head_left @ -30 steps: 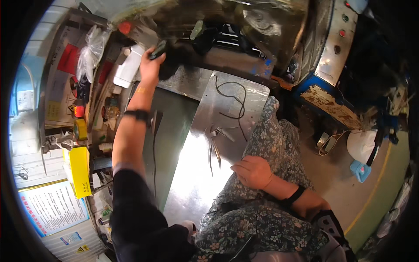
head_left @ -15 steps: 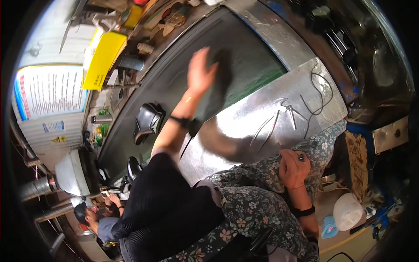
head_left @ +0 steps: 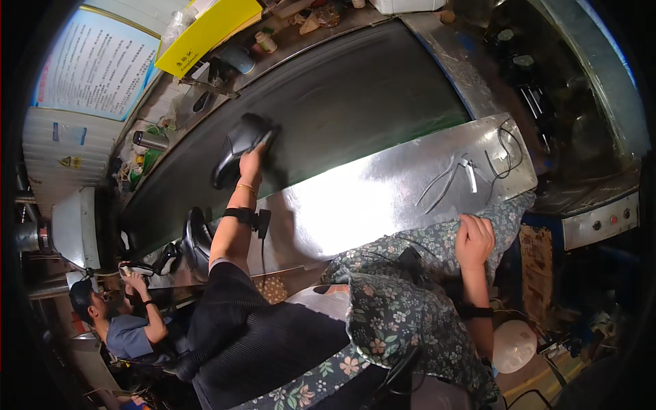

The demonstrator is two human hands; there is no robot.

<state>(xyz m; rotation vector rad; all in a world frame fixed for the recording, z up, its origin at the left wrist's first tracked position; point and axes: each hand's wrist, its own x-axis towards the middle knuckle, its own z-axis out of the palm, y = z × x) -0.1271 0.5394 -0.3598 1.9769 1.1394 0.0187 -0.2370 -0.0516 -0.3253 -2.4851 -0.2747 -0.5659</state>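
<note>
My left hand [head_left: 253, 164] reaches out over the dark belt [head_left: 355, 89] and grips a black leather shoe [head_left: 244, 137] by the end nearest me. The shoe lies on its side or is tilted; which one I cannot tell. My right hand [head_left: 475, 240] rests on the flowered apron [head_left: 417, 253] over my lap, its fingers curled in and nothing visible in them. Between my hands lies a shiny metal plate [head_left: 396, 171]. On its right part are pliers [head_left: 444, 184] with long thin handles, and a thin dark cord [head_left: 506, 160] curls beside them.
More black shoes [head_left: 195, 236] stand to the left near the plate's end. A co-worker [head_left: 140, 321] sits at the far left, handling a shoe. A yellow box [head_left: 205, 37] and a metal cup [head_left: 238, 60] sit on the shelf behind the belt. A control panel [head_left: 601, 222] is at right.
My left hand has come down and to the left, from bare above the belt to a hold on the black shoe. The head view has turned somewhat. My right hand stays on my lap.
</note>
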